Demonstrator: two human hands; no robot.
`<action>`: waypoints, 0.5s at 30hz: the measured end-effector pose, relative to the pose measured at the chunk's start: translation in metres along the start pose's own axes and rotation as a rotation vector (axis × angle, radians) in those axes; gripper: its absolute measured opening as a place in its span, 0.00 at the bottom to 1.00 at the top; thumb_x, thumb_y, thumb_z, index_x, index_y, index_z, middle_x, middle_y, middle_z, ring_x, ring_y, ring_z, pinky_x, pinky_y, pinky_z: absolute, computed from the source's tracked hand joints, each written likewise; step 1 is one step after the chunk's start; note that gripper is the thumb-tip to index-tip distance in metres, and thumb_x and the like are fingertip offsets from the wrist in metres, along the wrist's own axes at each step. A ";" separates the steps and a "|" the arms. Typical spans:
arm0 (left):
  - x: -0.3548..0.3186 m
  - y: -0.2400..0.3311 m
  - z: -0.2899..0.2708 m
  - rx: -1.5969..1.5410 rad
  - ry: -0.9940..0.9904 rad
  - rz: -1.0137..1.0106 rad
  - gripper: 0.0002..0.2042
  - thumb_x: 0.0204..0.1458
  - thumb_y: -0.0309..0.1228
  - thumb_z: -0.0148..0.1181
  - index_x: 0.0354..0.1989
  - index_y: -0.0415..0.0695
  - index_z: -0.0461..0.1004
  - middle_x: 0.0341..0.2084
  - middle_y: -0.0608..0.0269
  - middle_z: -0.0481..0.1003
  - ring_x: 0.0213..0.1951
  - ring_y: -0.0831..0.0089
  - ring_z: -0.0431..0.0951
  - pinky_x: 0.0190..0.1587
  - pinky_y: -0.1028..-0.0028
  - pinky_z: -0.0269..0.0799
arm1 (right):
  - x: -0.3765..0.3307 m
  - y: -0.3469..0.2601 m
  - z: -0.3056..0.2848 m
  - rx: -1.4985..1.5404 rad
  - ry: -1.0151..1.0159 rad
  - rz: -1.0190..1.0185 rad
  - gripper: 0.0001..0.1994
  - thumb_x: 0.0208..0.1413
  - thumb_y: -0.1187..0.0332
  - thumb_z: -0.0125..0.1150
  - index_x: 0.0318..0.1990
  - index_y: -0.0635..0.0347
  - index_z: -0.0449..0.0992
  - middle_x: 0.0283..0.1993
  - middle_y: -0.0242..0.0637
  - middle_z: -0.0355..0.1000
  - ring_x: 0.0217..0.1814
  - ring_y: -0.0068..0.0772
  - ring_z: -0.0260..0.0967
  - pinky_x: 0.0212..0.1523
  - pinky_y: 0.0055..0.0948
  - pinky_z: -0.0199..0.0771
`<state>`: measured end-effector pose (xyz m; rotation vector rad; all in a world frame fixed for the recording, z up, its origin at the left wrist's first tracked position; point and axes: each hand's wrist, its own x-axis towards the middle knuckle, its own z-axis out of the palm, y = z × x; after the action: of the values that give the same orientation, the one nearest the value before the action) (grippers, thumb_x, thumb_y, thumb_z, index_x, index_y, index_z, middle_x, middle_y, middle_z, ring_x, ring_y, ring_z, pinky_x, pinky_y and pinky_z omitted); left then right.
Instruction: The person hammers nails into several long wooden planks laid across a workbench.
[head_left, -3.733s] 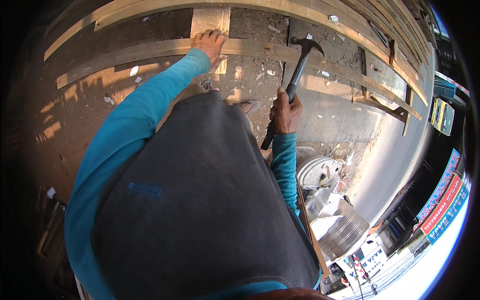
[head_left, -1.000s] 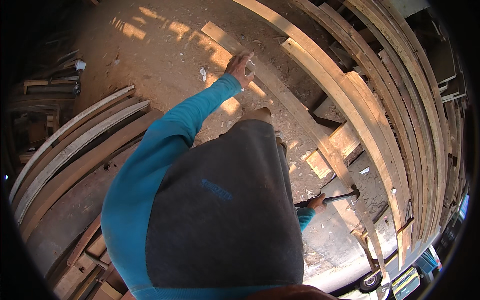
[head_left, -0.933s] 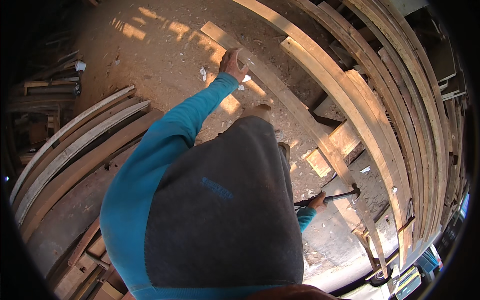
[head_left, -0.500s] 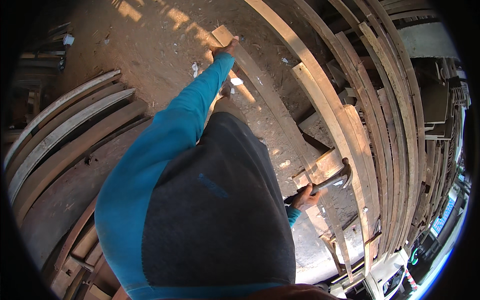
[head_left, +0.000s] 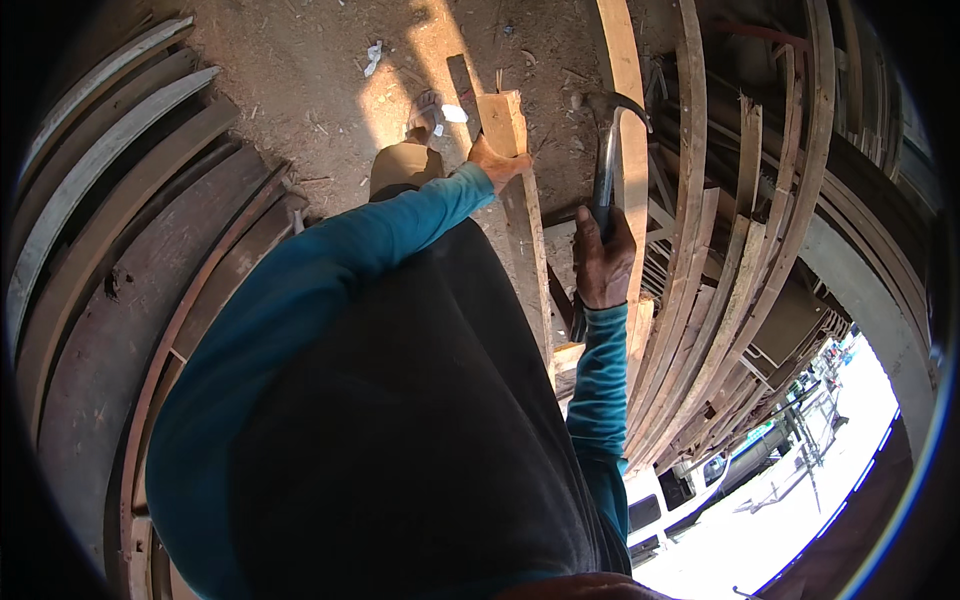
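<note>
A long pale wooden batten (head_left: 524,215) runs from twelve to six o'clock over the dirt floor (head_left: 300,80). The left hand (head_left: 497,163) clasps its upper end. At three o'clock from it, the right hand (head_left: 604,262) is closed round a dark steel claw hammer (head_left: 606,150), head raised, beside stacked curved planks (head_left: 720,270).
</note>
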<state>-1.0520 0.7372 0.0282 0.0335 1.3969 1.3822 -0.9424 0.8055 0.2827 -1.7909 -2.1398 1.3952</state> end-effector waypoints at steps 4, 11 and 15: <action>-0.005 0.020 0.005 -0.086 -0.013 -0.007 0.22 0.39 0.25 0.69 0.46 0.40 0.71 0.36 0.61 0.77 0.37 0.71 0.78 0.38 0.67 0.76 | 0.058 -0.085 -0.012 -0.201 -0.057 -0.216 0.16 0.65 0.62 0.60 0.47 0.70 0.71 0.30 0.39 0.70 0.32 0.26 0.66 0.34 0.28 0.67; -0.004 0.008 0.013 0.108 0.050 -0.041 0.30 0.37 0.31 0.71 0.51 0.36 0.68 0.39 0.52 0.76 0.42 0.64 0.77 0.45 0.65 0.75 | 0.130 -0.135 0.002 -0.327 -0.251 -0.255 0.18 0.65 0.61 0.60 0.46 0.72 0.71 0.31 0.44 0.72 0.32 0.33 0.68 0.34 0.34 0.70; -0.006 0.011 0.015 0.171 0.132 -0.170 0.40 0.35 0.37 0.74 0.58 0.35 0.60 0.50 0.49 0.72 0.50 0.62 0.73 0.53 0.66 0.71 | 0.159 -0.106 -0.023 -0.408 -0.743 -0.167 0.21 0.64 0.62 0.60 0.53 0.75 0.70 0.39 0.54 0.76 0.43 0.48 0.76 0.46 0.34 0.74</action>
<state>-1.0469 0.7469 0.0443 -0.0651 1.5879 1.1391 -1.0665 0.9521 0.2837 -1.2220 -3.0339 1.8975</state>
